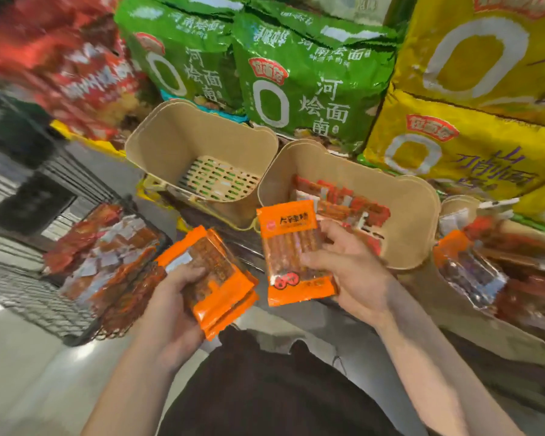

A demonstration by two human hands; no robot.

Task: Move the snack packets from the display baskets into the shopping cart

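Cart [85, 322] blurred, basket packets [343, 199] indistinct

The orange snack packet [291, 251] in the right hand is glossy plastic film with a clear window over the sticks inside. The stack of orange packets [216, 278] in the left hand has the same shiny film. Both tan display baskets [202, 158] look like matt, smooth plastic, the left one with a slotted floor. The shopping cart [38, 297] is dark metal wire. The far green noodle bags [309, 89] and yellow noodle bags [453, 152] are crinkled, glossy film. The floor [19, 372] is smooth and shiny.
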